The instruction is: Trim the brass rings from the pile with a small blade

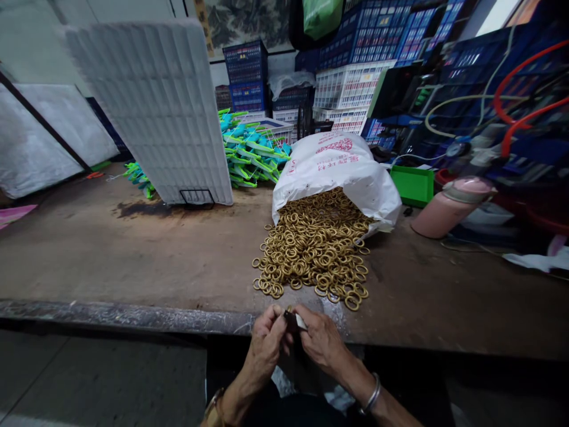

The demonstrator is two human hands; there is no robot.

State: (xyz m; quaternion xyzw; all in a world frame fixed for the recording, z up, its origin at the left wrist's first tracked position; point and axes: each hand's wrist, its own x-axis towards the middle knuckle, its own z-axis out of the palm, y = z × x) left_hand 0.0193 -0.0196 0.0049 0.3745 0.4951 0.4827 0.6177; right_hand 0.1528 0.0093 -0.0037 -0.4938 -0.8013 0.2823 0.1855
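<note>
Both hands meet just over the table's front edge. My left hand [269,337] is closed in a pinch by a small gold ring [289,308], of which only the top edge shows between the fingers. In my right hand [320,339] is a small tool with a white handle [301,322] and a dark flat end [290,321], which reaches to the left fingertips. Its exact kind is partly hidden by the fingers. Just beyond the hands lies a heap of gold rings [306,252], spilling from the mouth of a white printed sack [324,163] on its side.
A tall white ribbed panel [155,112] stands on the brown table [200,255]. Behind it lie green and turquoise plastic pieces [251,148]. To the right are a green tray [412,185], a pink bottle [451,207] and red hoses [511,118]. Blue crates [245,74] are stacked behind.
</note>
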